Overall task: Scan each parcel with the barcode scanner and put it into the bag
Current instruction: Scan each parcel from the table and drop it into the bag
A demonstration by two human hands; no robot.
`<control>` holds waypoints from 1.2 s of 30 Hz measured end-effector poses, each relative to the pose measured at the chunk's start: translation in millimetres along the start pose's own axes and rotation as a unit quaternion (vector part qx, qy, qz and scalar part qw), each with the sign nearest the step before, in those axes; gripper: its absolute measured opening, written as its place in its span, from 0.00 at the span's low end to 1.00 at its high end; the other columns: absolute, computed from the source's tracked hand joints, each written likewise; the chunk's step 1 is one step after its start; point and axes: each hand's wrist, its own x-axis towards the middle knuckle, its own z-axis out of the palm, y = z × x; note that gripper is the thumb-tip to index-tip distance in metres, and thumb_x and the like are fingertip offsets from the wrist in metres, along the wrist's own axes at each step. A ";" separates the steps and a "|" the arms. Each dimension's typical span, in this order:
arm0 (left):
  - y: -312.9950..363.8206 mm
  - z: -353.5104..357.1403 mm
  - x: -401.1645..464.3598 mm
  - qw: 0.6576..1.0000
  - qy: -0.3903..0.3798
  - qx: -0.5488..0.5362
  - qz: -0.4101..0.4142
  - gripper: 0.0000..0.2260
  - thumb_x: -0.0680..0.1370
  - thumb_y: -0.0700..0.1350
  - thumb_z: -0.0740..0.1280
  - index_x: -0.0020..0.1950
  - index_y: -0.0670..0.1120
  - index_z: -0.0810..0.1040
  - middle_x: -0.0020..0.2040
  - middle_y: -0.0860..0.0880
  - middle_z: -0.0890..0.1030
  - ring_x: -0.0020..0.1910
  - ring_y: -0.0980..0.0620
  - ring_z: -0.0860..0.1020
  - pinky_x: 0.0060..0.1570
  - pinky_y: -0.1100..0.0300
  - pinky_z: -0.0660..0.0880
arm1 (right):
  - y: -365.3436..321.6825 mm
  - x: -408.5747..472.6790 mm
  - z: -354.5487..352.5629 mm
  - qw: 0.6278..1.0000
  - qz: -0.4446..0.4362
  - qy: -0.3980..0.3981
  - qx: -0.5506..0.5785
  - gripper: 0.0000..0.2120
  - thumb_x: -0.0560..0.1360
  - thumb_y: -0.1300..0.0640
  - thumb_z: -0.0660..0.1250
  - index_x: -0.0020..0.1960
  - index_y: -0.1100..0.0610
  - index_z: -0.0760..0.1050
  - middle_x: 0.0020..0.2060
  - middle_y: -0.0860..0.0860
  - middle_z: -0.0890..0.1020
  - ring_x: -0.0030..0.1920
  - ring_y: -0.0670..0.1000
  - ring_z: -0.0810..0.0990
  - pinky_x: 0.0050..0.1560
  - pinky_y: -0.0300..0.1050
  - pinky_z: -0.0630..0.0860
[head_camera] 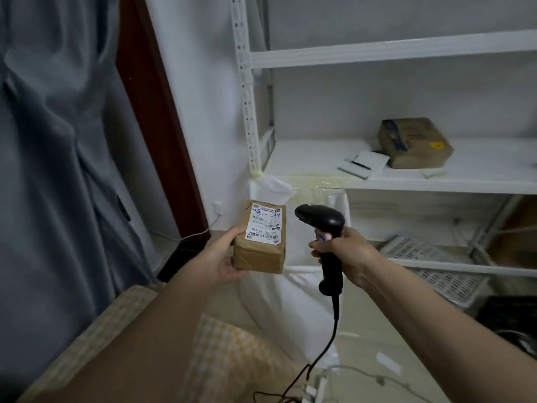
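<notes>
Fingers (316, 245) of my right hand (348, 254) were curled tight around the black barcode scanner (322, 225) — its head faced the labelled parcel (261, 237) just beside it. My left hand (226, 257) gripped that parcel from its left side — above the white bag (290, 301).

White shelf (453, 181) carries a brown parcel (414, 142) beside white packets (363, 164).
</notes>
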 end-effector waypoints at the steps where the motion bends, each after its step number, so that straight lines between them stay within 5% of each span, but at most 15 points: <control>1: -0.5 13.1 9.2 1.000 -0.006 0.006 -0.004 0.11 0.73 0.55 0.72 0.48 0.50 0.76 0.46 0.42 0.79 0.46 0.44 0.80 0.54 0.48 0.78 | -0.1 4.6 -12.6 1.000 0.004 0.002 -0.001 0.14 0.72 0.72 0.67 0.57 0.64 0.73 0.43 0.58 0.77 0.40 0.54 0.77 0.40 0.46 0.73; 16: 2.2 97.5 140.1 0.996 -0.042 0.011 -0.082 0.15 0.74 0.56 0.72 0.49 0.45 0.77 0.48 0.40 0.79 0.50 0.44 0.79 0.60 0.47 0.76 | -11.6 109.6 -80.9 0.997 0.072 0.025 0.021 0.14 0.72 0.73 0.65 0.57 0.65 0.74 0.45 0.61 0.80 0.41 0.55 0.79 0.45 0.49 0.76; 28: 32.1 102.3 291.7 0.988 -0.071 -0.032 -0.130 0.18 0.74 0.51 0.73 0.57 0.43 0.75 0.51 0.40 0.79 0.51 0.37 0.80 0.52 0.41 0.77 | -2.7 257.0 -47.8 0.980 0.156 -0.017 0.122 0.11 0.74 0.72 0.63 0.55 0.65 0.73 0.39 0.59 0.80 0.37 0.54 0.78 0.44 0.51 0.76; 32: 25.8 110.4 322.4 0.983 -0.063 -0.011 -0.172 0.18 0.74 0.52 0.73 0.58 0.44 0.75 0.54 0.38 0.78 0.52 0.37 0.79 0.39 0.45 0.78 | 7.9 291.1 -47.7 0.972 0.189 -0.026 0.139 0.08 0.74 0.71 0.62 0.51 0.63 0.73 0.37 0.58 0.79 0.37 0.53 0.77 0.42 0.49 0.76; 36: 12.6 118.3 354.8 0.981 -0.043 -0.003 -0.190 0.12 0.78 0.48 0.68 0.59 0.44 0.74 0.49 0.43 0.76 0.47 0.38 0.77 0.49 0.40 0.74 | 16.8 325.5 -49.5 0.965 0.212 -0.039 0.146 0.08 0.74 0.71 0.62 0.52 0.63 0.73 0.37 0.57 0.79 0.36 0.53 0.77 0.42 0.49 0.76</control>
